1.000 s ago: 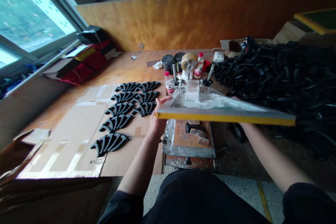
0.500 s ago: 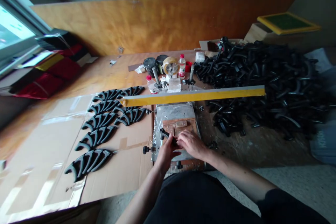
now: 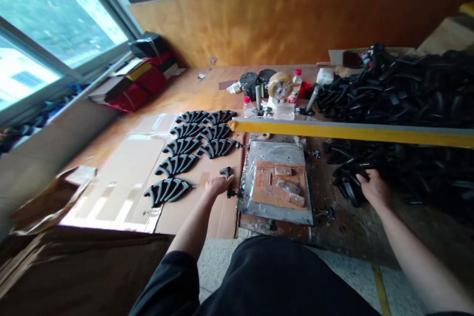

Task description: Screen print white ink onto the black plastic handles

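Observation:
My left hand (image 3: 219,185) grips a black curved plastic handle (image 3: 228,177) above the cardboard, just left of the metal plate. Its fingers are closed round the part's middle. At the near left edge of the heap, my right hand (image 3: 375,188) has its fingers curled down onto a black plastic handle (image 3: 350,188); the fingertips are partly hidden. Between my hands sits the metal plate fixture (image 3: 274,215), with a brown board (image 3: 264,192) and several small blocks on it. Rows of finished-looking black handles (image 3: 168,191) lie fanned on the cardboard sheet (image 3: 129,158).
A yellow-sided bar (image 3: 333,130) spans above the fixture and the big heap of black parts (image 3: 407,84). Behind stand a tape roll (image 3: 280,86), black tubs (image 3: 248,81) and red-capped bottles (image 3: 297,84). Red bundles (image 3: 138,86) lie by the window.
My hands have parted from above the fixture: the left moved left with the black handle, the right moved out to the heap. The view has swung left.

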A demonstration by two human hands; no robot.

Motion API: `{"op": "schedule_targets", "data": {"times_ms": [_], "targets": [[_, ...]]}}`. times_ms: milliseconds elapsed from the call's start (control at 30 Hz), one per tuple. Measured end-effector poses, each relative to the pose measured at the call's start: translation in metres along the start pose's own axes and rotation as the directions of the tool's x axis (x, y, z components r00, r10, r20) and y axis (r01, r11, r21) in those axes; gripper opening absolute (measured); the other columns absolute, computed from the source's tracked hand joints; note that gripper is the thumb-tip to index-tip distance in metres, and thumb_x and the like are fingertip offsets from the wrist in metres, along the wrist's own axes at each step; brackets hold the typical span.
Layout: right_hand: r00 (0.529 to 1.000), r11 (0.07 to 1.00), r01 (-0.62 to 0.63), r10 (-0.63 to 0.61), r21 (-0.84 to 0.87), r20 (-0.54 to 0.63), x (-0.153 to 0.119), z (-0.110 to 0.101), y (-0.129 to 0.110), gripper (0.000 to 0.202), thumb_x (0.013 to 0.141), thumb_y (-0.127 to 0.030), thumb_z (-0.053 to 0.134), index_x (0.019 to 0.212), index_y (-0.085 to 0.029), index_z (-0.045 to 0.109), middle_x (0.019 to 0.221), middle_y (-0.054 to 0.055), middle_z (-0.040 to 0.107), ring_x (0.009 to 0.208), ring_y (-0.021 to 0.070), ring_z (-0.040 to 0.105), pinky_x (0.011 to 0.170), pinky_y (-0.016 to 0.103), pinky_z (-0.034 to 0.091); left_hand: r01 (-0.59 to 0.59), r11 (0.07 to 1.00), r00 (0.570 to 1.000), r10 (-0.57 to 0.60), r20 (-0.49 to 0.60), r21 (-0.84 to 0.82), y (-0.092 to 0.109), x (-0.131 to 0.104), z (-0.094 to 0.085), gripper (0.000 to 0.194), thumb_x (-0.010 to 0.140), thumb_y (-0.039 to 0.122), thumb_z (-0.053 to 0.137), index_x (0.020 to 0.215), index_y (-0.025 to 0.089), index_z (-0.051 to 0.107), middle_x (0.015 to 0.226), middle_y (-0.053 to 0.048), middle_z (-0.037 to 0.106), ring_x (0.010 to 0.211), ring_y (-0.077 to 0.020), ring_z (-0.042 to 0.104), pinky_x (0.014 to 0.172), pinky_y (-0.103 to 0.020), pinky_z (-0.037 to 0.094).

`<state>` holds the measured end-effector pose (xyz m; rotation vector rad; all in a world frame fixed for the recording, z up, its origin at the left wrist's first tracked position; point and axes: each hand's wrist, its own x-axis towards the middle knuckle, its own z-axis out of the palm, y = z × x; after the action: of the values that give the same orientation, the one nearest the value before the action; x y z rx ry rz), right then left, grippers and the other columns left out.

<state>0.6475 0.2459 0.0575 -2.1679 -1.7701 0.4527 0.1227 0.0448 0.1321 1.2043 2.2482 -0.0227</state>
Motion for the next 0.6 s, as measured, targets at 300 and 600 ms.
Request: {"op": "schedule_targets", "data": {"times_ms": [300, 600], "targets": [[0.430, 0.450, 0.883, -0.889, 0.131, 0.157, -0.113, 0.015, -0.164, 0.046, 0.095, -0.018, 0.039, 0.135, -0.033, 0.054, 0.110, 0.005, 0.064, 0.099, 0.0195, 0.060, 0.085, 0.030, 0.047, -0.363, 0.709, 0.927, 0.206, -0.314, -0.605, 0.059, -0.013, -0.082, 0.066, 0.092, 0.067, 0.021, 0.109, 0.016, 0.059, 0.073, -0.005, 0.064, 0.057, -0.0120, 0.057, 0.056, -0.022, 0.046], [0.368, 0.378, 0.925, -0.915, 0.034, 0.167, -0.142, 0.036, -0.202, 0.034, 0.090, -0.016, 0.048, 0.118, -0.022, 0.068, 0.109, 0.012, 0.064, 0.107, 0.0260, 0.053, 0.093, 0.040, 0.042, -0.613, 0.205, 0.772, 0.363, -0.522, -0.763, 0.137, -0.074, -0.107, 0.051, 0.092, 0.060, 0.038, 0.089, 0.016, 0.063, 0.065, -0.002, 0.062, 0.052, -0.0093, 0.054, 0.052, -0.021, 0.045]]}}
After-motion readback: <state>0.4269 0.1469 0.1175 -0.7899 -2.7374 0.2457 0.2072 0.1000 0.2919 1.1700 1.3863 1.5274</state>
